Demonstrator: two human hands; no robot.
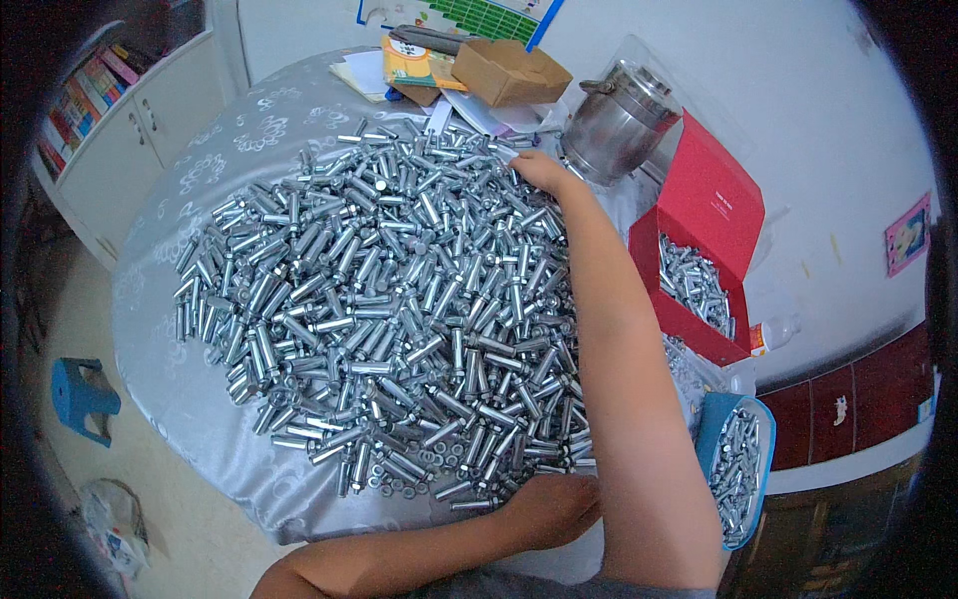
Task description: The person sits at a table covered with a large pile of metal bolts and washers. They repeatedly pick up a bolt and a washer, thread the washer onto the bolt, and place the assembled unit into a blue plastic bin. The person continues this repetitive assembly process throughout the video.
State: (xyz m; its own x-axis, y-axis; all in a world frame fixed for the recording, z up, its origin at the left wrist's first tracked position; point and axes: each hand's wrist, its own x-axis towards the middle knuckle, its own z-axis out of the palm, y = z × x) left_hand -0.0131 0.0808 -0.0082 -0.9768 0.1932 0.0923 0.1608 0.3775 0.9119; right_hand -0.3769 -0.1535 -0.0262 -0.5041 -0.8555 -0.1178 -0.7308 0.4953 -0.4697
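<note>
Your heap of metal bolts (pixel 389 270) lies on the silver tablecloth (pixel 155 329), leftward between your hands, its long axes pointing every which way. Your right hand (pixel 539 172) is at the far right edge; your left hand (pixel 552 511), curled, is at the near edge, closer to your body. You cannot tell whether either hand's fingers grasp anything.

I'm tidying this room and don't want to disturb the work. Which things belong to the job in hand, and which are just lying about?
Seem part of the job: bolts, rings, red box, blue bin.

Seem just lying about: metal pot, cardboard box, stool, books, plastic bag.
</note>
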